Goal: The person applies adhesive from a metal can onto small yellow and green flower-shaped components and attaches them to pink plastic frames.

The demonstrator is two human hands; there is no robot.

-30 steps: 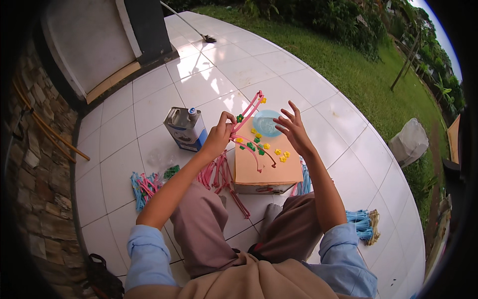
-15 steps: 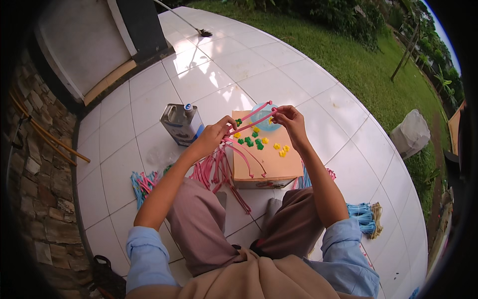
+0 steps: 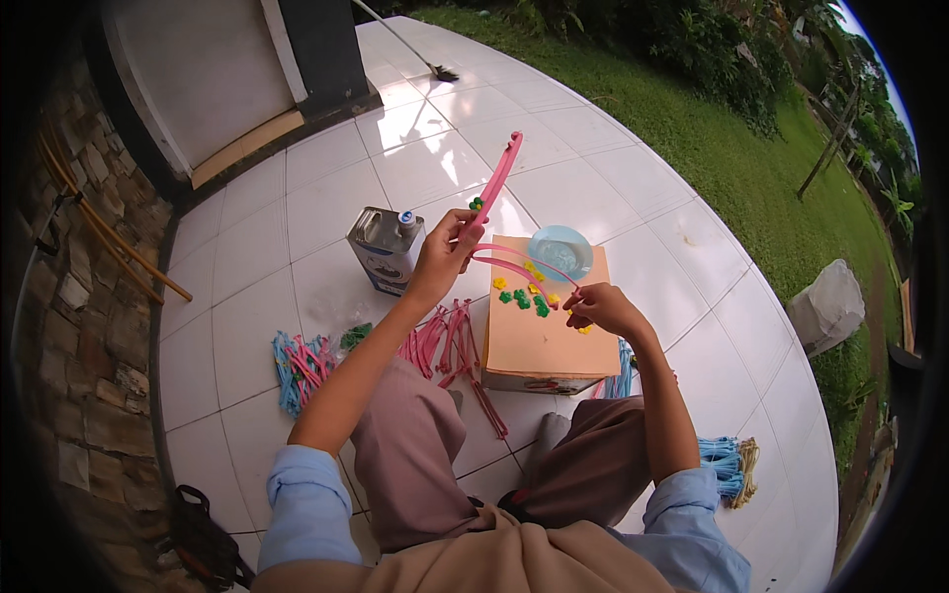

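Observation:
My left hand (image 3: 445, 259) is closed around several pink straps (image 3: 501, 173), raised beside the far left corner of a cardboard box (image 3: 544, 358). One set of strap ends points up and away; the others curve right over the box. A small green flower (image 3: 476, 204) sits on the straps just above my left fingers. My right hand (image 3: 605, 308) pinches the tip of one curved strap over the box's right side. Green flower pieces (image 3: 522, 299) and yellow flower pieces (image 3: 499, 284) lie on the box top, near a light blue bowl (image 3: 560, 249).
A metal can (image 3: 384, 259) with a blue-and-white cap stands left of the box. Pink straps (image 3: 425, 341) and a blue-and-pink bundle (image 3: 301, 368) lie on the tiles. Blue and tan bundles (image 3: 727, 465) are at right. A broom (image 3: 442, 73) and white sack (image 3: 822, 306) stand farther off.
My left hand has lifted and turned the straps so one end points upward. My right hand has left those upper ends, moved down, and now pinches a lower strap tip.

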